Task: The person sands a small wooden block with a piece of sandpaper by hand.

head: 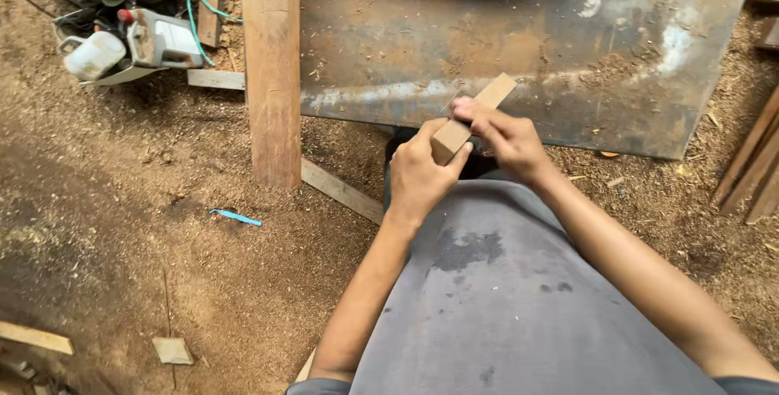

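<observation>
Two hands steady one small block of wood over a rusty steel sheet.

From the head view, near the middle of the frame: the left hand [418, 174] has its fingers clamped round the near end of a short, pale rectangular wooden block [469, 119], while the right hand [505, 137] lays its fingers closed along the block's top, pinning it from above; held from both ends like this, I judge, so it cannot twist. The block slants up to the right, its far end over the edge of the rusted flat metal tabletop [519, 46]. One long reddish plank [272, 62] lies down the sheet's left side, seemingly propped against it. At the upper left sits one grey chainsaw [158, 38] beside one white plastic jug [93, 54]. One blue strip [237, 217] lies on the sawdust floor [122, 224].
</observation>
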